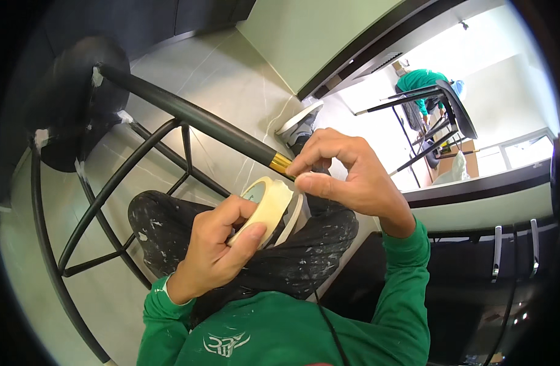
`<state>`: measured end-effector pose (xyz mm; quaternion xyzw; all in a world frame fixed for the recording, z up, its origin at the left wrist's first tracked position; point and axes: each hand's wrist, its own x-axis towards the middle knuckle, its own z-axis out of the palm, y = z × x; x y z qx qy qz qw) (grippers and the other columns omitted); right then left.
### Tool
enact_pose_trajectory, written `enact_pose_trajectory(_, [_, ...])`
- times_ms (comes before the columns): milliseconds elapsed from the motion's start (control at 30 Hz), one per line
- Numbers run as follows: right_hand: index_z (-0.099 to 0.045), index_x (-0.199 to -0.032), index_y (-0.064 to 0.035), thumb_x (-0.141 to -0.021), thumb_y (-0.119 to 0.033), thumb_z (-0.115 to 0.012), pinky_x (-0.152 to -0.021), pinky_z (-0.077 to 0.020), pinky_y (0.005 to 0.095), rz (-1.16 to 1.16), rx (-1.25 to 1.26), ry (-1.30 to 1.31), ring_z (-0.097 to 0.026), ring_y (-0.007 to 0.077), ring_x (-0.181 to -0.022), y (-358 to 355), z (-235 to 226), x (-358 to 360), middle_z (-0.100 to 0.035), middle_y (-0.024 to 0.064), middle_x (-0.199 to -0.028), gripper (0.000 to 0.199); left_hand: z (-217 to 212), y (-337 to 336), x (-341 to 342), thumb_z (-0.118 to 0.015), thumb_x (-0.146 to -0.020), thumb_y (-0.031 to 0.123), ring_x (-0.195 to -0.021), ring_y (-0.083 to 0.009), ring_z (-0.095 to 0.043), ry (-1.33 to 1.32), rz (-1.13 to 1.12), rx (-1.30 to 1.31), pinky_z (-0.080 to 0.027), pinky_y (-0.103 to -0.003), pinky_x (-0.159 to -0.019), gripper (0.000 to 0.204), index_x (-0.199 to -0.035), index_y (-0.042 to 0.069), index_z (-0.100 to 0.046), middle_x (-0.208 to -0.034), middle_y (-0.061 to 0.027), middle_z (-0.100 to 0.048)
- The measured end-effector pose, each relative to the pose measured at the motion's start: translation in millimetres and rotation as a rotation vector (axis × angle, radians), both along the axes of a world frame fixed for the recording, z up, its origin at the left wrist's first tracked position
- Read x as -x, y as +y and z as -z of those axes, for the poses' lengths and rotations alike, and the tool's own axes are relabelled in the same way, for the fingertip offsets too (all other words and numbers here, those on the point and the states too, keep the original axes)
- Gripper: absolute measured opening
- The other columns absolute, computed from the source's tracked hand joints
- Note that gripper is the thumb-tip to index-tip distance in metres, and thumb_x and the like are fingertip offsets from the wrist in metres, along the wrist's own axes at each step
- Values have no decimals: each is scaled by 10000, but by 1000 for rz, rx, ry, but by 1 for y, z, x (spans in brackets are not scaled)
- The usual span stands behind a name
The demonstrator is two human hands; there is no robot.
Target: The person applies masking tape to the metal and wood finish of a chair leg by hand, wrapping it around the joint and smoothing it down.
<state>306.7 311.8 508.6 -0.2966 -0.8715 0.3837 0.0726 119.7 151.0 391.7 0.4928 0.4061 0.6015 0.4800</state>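
My left hand (216,247) grips a roll of cream masking tape (269,210), its fingers through the core and its thumb on the outer face. The roll has a ragged edge on the side toward my right hand. A black stool (188,113) lies tipped over, one leg pointing at me with a gold tip (280,163). At that tip, my right hand (353,174) has thumb and forefinger brought close together; what they pinch, if anything, is unclear. White patches (126,116) mark where the legs meet the dark round seat (63,104).
My crossed legs in paint-spotted dark trousers (164,229) are under my hands. Ahead is a grey shoe (299,119) on the pale tiled floor (201,67). Beyond a dark-framed opening, a person in green (420,79) bends near another black stool (454,113). Dark cabinets (457,268) stand right.
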Motion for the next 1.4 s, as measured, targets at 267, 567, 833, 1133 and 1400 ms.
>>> enact_pose_trajectory(267, [-725, -873, -39, -906, -204, -820, -739, -433, 328, -21, 20, 70, -538, 162, -817, -5, 16, 9, -623, 24, -810, 194, 3, 8, -4, -662, -1055, 153, -613, -69, -585, -11, 4, 39, -444, -260, -555, 160, -1038, -2, -623, -727, -49, -664])
enact_pose_trajectory(567, [-710, -874, -51, -894, -138, -801, -739, -454, 346, -43, -208, 56, -550, 208, -838, -9, 30, 15, -630, 43, -829, 128, 12, 9, 1, -657, -1060, 155, -599, -68, -603, -107, -58, 172, -444, -254, -550, 158, -1049, 3, -618, -705, -68, -685])
enact_pose_trajectory(833, [-751, -919, -24, -879, -173, -851, -747, -467, 293, 117, 18, 105, -567, 148, -813, 4, 22, 11, -621, 52, -841, 183, 18, 9, -1, -674, -1045, 143, -578, -94, -613, -18, -99, 34, -449, -264, -536, 157, -1065, 2, -608, -702, -75, -691])
enact_pose_trajectory(1133, [-703, -868, -10, -888, -59, -802, -768, -465, 314, 17, -111, 22, -584, 149, -833, -4, 26, 12, -633, 67, -880, 112, 19, 14, -4, -727, -1012, 170, -600, -122, -664, 59, -67, 8, -485, -280, -563, 209, -1087, 4, -624, -714, -88, -708])
enact_pose_trajectory(1400, [-662, -906, 20, -973, -58, -725, -691, -461, 245, 171, 10, 125, -565, 95, -805, 7, 36, 13, -589, 55, -949, 121, 15, 24, 13, -691, -1040, 271, -620, -161, -702, 24, 101, 360, -509, -303, -571, 346, -1204, -13, -579, -725, -94, -714])
